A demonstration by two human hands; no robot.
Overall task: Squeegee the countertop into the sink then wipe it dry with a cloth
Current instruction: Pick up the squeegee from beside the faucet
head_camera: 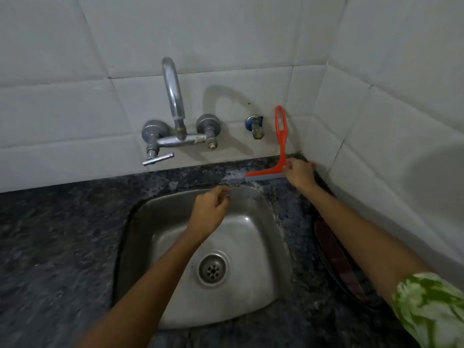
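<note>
An orange squeegee [281, 144] stands with its grey blade on the dark speckled countertop [62, 234] behind the sink, its looped handle leaning up against the tiled wall. My right hand [300, 173] pinches the squeegee at the right part of its head, near the corner of the walls. My left hand [209, 214] hovers over the back of the steel sink [251, 229], fingers loosely curled, holding nothing. A dark reddish cloth [336, 259] lies on the counter to the right of the sink, partly under my right forearm.
A chrome wall tap [175, 116] with two valves arches over the sink's back edge. A small separate valve [256, 126] sticks out of the wall just left of the squeegee handle. White tiled walls meet in a corner at the right.
</note>
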